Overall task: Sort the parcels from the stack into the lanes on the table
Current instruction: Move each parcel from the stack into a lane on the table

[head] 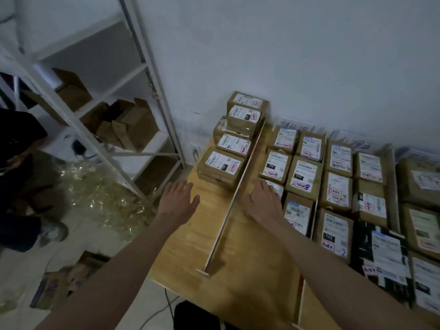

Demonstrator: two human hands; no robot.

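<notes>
Head view: left hand (179, 198) spread, palm down, hovering at left edge of wooden table (190, 239), holding nothing. Right hand (263, 200) flat, fingers straight, resting on labelled parcel (276, 188) in second lane, just right of thin divider rail (234, 201). Leftmost lane: row of parcels (234, 144) against wall. Lanes to right packed with cardboard parcels (335, 191). White shelving (100, 96) left, with open boxes.

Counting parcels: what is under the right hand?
The right hand rests open on a labelled parcel in the second lane. Only its label's far edge shows; the rest is covered.
</notes>
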